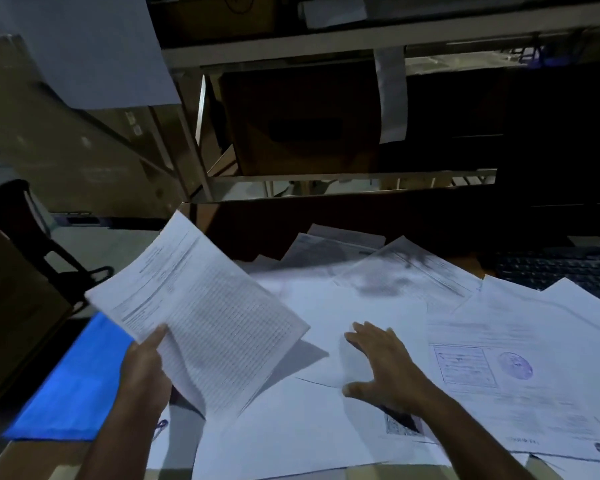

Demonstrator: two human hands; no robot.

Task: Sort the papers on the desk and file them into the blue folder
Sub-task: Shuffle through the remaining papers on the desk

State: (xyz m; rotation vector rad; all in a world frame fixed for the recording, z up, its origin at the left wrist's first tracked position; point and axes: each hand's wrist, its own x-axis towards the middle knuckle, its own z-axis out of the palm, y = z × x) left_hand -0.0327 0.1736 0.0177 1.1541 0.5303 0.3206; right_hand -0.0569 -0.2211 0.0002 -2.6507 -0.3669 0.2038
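My left hand grips a small stack of printed sheets by its lower left edge and holds it tilted above the desk. My right hand lies flat, fingers spread, on a blank white sheet in the middle of the desk. Several loose papers cover the desk around it, one bearing a round purple stamp. The blue folder lies at the desk's left edge, partly under the held stack.
A dark keyboard sits at the back right, partly under papers. Metal shelving with cardboard boxes rises behind the desk. A black chair stands at the left. A large box fills the upper left.
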